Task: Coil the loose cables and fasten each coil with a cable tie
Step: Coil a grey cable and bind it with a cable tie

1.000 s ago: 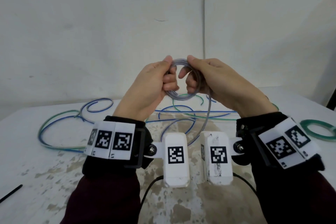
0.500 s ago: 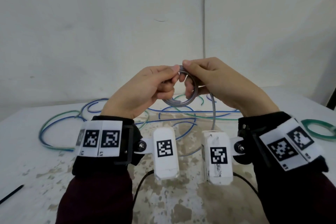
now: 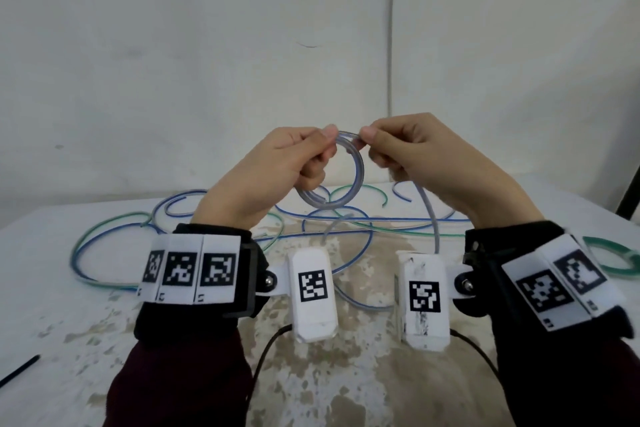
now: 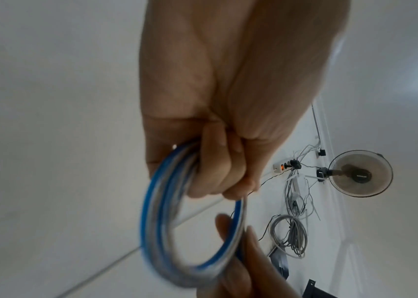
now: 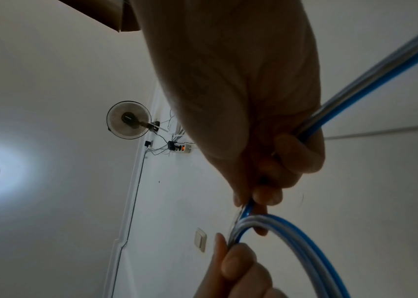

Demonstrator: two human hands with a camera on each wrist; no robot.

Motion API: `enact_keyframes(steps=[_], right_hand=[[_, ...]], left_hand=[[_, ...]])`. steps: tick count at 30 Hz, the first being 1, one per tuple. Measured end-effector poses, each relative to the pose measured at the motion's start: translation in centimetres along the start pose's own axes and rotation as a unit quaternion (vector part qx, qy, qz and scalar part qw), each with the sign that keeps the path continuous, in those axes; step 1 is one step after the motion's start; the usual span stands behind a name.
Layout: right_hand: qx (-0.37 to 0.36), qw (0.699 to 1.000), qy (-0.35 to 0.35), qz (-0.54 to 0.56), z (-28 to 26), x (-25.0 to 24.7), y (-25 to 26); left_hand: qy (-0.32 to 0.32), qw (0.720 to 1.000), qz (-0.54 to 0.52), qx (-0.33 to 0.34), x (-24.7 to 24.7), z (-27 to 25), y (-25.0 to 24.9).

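Both hands hold a small coil (image 3: pixel 356 170) of clear cable with a blue stripe, raised above the table. My left hand (image 3: pixel 304 163) grips the coil's left side and top, thumb on the upper arc. My right hand (image 3: pixel 384 149) pinches the top of the coil beside it. The cable's free tail (image 3: pixel 431 215) runs from under the right hand down to the table. The coil (image 4: pixel 192 221) shows several turns in the left wrist view, and the tail (image 5: pixel 371 80) crosses the right wrist view. A black cable tie (image 3: pixel 19 369) lies at the table's left front edge.
Loose blue and green cables (image 3: pixel 104 239) sprawl across the back of the white worn table (image 3: pixel 346 374). A green coil (image 3: pixel 613 255) lies at the far right. A white wall stands close behind the table.
The hands have drawn slightly apart, so the coil's ring shows between them. The left wrist has shifted a little left and lower. The tail hangs further right.
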State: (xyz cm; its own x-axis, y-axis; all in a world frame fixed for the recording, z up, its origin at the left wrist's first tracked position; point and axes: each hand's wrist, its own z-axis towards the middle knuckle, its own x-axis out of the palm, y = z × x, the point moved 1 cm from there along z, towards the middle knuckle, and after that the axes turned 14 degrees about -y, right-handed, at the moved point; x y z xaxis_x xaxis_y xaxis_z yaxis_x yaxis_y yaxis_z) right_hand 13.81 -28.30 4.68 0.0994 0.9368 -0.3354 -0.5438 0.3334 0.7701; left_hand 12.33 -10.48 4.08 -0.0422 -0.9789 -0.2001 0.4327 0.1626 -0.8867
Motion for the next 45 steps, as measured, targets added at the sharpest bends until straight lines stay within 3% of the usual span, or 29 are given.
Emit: enact_keyframes(steps=[4, 7, 10, 12, 16, 19, 24, 27, 33, 39, 45], right_hand=[[0.042, 0.998, 0.017, 0.050, 0.1, 0.3, -0.2], [0.050, 0.995, 0.021, 0.084, 0.2, 0.6, -0.2], [0.097, 0.962, 0.026, 0.255, 0.3, 1.2, 0.2], [0.125, 0.940, 0.019, 0.317, 0.3, 1.4, 0.4], [0.085, 0.969, 0.057, 0.226, 0.1, 1.5, 0.4], [0.056, 0.981, 0.088, 0.163, -0.3, 1.5, 0.8], [0.087, 0.965, 0.051, 0.240, 0.0, 1.2, 0.8], [0.119, 0.952, 0.045, 0.279, 0.1, 1.1, 0.8], [0.115, 0.962, 0.013, 0.247, 0.2, 1.3, 0.4], [0.086, 0.982, 0.083, 0.145, -0.1, 1.6, -0.2], [0.113, 0.976, 0.016, 0.183, 0.7, 1.9, -1.2]], left_hand=[[-0.065, 0.994, -0.089, 0.019, 0.3, 0.6, 0.2], [-0.094, 0.971, -0.219, 0.009, 1.3, 1.0, 0.1], [-0.101, 0.956, -0.277, 0.003, 2.2, 1.2, 0.0], [-0.074, 0.957, -0.279, -0.016, 2.3, 1.2, -0.1], [0.025, 0.976, -0.194, -0.091, 1.3, 0.5, -0.3], [0.051, 0.987, -0.128, -0.077, 0.8, 0.1, -0.1], [-0.027, 0.986, -0.163, 0.001, 1.3, 0.4, -0.5], [-0.067, 0.977, -0.201, 0.006, 2.1, 0.6, -0.5], [-0.048, 0.982, -0.182, -0.020, 2.6, 0.9, 0.3], [0.011, 0.993, -0.110, -0.044, 1.5, 0.7, 1.5], [-0.092, 0.978, -0.187, -0.022, 1.3, 1.2, 1.5]])
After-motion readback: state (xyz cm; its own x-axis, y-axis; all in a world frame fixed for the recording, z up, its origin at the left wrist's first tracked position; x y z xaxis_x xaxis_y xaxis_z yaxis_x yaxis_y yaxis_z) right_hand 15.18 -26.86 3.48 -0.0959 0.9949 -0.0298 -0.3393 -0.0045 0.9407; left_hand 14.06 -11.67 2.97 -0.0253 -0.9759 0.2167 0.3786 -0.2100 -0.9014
